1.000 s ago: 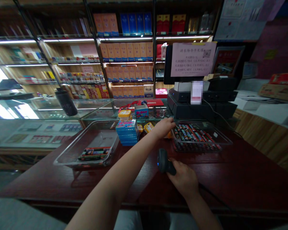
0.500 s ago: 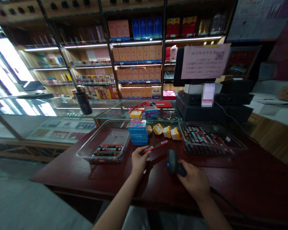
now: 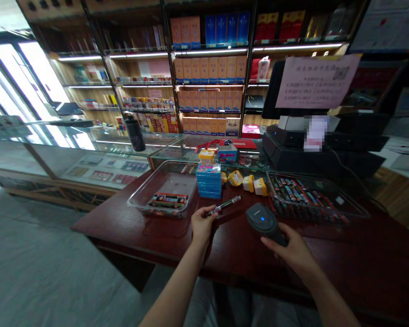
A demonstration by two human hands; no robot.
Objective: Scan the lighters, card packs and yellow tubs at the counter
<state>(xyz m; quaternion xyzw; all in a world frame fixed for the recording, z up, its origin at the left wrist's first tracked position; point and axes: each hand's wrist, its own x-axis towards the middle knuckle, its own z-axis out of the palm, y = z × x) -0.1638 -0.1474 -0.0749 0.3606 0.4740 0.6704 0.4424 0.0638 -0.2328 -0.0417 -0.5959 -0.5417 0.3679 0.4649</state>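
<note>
My left hand (image 3: 202,225) pinches one end of a slim, dark, stick-shaped item (image 3: 227,204) with a printed label; its far end points up and to the right. In my right hand (image 3: 295,247) is a black barcode scanner (image 3: 263,219), gripped by its handle, its top with a lit blue light facing me. Left of my hands a clear plastic tray (image 3: 136,193) contains several similar sticks (image 3: 168,200). A second clear tray (image 3: 356,210) on the right holds many more sticks (image 3: 296,190). What the sticks contain cannot be made out.
Beyond my left hand stands a stack of blue packs (image 3: 209,181) with a yellow-lidded tub (image 3: 206,156) on top. Several small tubs (image 3: 248,183) lie beside it. Behind are a glass counter (image 3: 177,145), a black bottle (image 3: 135,134) and a monitor with a paper sign (image 3: 315,84).
The scanner has turned from side-on to showing its top, and my right hand has shifted right. The stick in my left hand shows a darker side than before. The view has swung left.
</note>
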